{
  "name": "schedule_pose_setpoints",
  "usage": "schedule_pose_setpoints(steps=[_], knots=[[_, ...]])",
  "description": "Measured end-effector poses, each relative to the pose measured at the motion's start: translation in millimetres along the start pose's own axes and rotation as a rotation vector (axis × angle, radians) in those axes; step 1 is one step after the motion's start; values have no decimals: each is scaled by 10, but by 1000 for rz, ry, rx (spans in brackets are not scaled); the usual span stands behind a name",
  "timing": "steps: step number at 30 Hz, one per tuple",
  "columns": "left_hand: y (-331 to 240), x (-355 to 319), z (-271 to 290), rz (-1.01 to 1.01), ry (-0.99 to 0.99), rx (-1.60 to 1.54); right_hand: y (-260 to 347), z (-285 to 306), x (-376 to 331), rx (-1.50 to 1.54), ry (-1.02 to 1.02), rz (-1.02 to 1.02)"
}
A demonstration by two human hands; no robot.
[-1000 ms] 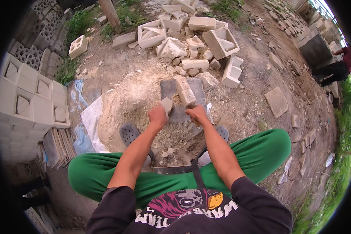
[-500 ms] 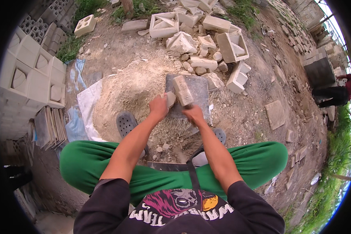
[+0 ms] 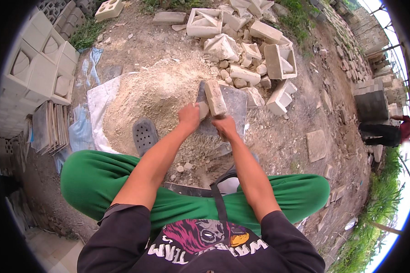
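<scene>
Outdoor dirt yard (image 3: 300, 150), rubble everywhere; stacked pale concrete vent blocks (image 3: 36, 68) fill the left edge, and a heap of broken blocks (image 3: 246, 50) sits top centre. Person in green trousers (image 3: 100, 182) squats at frame bottom, dark sandal (image 3: 144, 134) left of centre. Mound of pale crushed powder (image 3: 146, 98) spreads on white sheeting (image 3: 98, 102) in the middle. Dark flat slab (image 3: 234, 102) lies just right of the mound. Right hand (image 3: 224, 126) is clenched around the end of a long pale brick (image 3: 215, 98), held upright-tilted over the slab. Left hand (image 3: 189, 116) pinches a small pale chunk (image 3: 203, 110) against the slab, touching the brick's side. Progress, judging: a good mound is already crushed, but most of the broken heap is untouched, so much is left.
</scene>
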State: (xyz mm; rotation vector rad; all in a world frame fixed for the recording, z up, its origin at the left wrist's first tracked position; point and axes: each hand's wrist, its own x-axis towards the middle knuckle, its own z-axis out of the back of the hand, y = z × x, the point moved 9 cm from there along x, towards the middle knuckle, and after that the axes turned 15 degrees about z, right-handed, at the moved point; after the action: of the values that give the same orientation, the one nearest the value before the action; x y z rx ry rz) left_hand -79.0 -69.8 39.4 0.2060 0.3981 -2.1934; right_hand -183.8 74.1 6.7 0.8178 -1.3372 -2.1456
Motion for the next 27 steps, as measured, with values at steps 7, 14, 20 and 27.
schedule_pose_setpoints(steps=[7, 14, 20, 27], knots=[[167, 110, -149, 51, -27, -1, 221, 116, 35, -117, 105, -127], [-34, 40, -59, 11, -49, 34, -85, 49, -129, -133, 75, -40], [31, 8, -37, 72, -42, 34, 72, 137, -48, -160, 57, -164], [-36, 31, -75, 22, 25, 11, -165, 182, -233, -34, -9, -133]])
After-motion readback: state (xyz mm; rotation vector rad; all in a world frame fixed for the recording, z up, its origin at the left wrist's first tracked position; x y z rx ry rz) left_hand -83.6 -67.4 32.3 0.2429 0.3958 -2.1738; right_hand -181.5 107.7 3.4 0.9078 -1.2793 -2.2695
